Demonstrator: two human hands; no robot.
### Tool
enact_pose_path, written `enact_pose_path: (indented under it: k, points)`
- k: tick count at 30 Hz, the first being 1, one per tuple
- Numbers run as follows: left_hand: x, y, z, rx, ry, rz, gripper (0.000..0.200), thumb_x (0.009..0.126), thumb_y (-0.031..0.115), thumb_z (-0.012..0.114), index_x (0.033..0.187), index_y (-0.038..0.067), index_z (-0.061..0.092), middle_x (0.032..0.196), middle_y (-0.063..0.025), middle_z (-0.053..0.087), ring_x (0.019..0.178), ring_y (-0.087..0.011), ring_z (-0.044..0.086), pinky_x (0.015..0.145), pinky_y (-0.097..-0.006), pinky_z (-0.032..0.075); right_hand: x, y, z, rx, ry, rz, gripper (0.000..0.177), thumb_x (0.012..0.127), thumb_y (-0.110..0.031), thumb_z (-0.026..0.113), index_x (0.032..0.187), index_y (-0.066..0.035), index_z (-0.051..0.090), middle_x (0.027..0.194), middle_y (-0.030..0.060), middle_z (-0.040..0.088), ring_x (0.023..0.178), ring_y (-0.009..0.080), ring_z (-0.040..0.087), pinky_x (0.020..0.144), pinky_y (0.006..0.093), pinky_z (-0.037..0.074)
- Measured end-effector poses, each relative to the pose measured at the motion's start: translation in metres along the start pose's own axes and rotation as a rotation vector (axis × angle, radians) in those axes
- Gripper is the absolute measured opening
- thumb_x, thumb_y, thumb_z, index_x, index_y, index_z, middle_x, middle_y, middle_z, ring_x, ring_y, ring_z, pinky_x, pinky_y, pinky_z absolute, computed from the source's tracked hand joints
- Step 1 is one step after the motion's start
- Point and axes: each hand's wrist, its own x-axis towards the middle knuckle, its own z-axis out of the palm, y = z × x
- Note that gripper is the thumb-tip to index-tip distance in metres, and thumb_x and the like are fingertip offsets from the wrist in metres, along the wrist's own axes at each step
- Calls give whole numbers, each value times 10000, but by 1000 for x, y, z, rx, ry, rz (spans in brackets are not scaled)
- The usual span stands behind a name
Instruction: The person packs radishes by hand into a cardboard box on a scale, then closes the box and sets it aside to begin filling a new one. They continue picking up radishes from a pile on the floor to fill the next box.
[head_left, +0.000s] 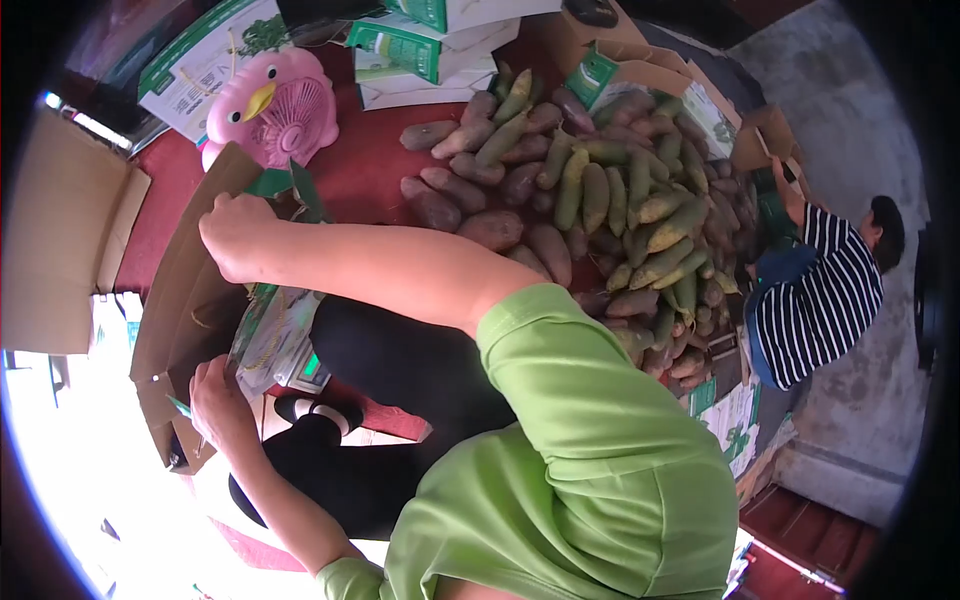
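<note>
My right hand is closed at the upper part of an open cardboard box, beside a green flap; what its fingers hold is hidden. Lower down, my left hand has its fingers bent against the box's near edge, and what they grip is too small to tell. Printed white and green packaging with a cord lies between the two hands. Just beyond it is a scale with a lit green display.
A pink bird-shaped fan stands near the box. Green and reddish-brown tubers are heaped on the red surface. A person in a striped shirt is at the right. More printed cartons lie at the top.
</note>
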Motion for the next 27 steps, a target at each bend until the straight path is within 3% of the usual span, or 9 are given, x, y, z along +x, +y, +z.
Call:
enact_pose_path:
  k: [1,5,7,10,15,19,24,25,27]
  points:
    - [0,0,0,6,-16,-22,151,813,94,561,931,102,656,914,-60,613,883,-272,575,723,-408,467,0,3,3,-83,-129,23,324,681,-204,710,927,-6,642,951,170,605,976,305,589,734,409,501]
    - [1,-4,3,20,-16,2,153,818,98,560,941,94,649,917,-70,609,890,-274,574,721,-412,463,-24,11,-28,-112,-46,6,241,712,-201,683,895,-45,660,941,134,621,929,294,604,724,408,502]
    - [0,-2,4,15,-6,35,157,816,92,560,946,94,648,912,-71,607,888,-275,572,719,-412,463,-51,22,-43,148,394,-179,184,732,-176,665,886,-76,665,905,107,627,862,283,617,710,406,498]
    - [-3,1,4,17,-8,66,174,806,69,564,958,94,644,894,-69,602,877,-278,566,715,-408,459,-95,62,-74,292,650,-173,160,740,-161,661,877,-79,660,853,104,621,809,279,616,708,409,489]
    - [-2,-7,11,-71,54,112,186,784,31,570,955,64,635,876,-82,598,870,-285,564,731,-405,447,-187,198,-62,323,549,461,241,754,-176,668,940,-24,658,946,143,654,878,257,636,765,340,494]
    - [-2,-6,11,-93,49,104,187,782,27,570,959,44,628,875,-102,595,872,-299,563,747,-409,442,-303,312,-33,199,561,799,228,747,-227,640,907,-66,668,895,146,659,860,317,629,752,383,491]
    - [0,-6,14,-70,59,108,167,800,38,569,958,32,621,879,-115,588,876,-307,563,752,-413,440,-443,367,-23,57,602,1266,289,724,-260,645,924,-55,685,915,181,660,910,338,625,802,389,482]
    - [0,-7,15,-71,73,102,158,810,47,567,958,29,618,880,-117,587,877,-310,562,753,-413,441,-465,374,-21,11,606,1350,265,735,-219,670,914,-26,689,879,138,684,852,247,653,775,346,492]
    - [0,-8,15,-53,65,98,152,817,56,565,957,29,617,881,-118,586,877,-313,561,755,-412,440,-515,401,-12,14,667,1510,300,753,-218,691,950,6,662,839,107,675,780,247,642,724,354,497]
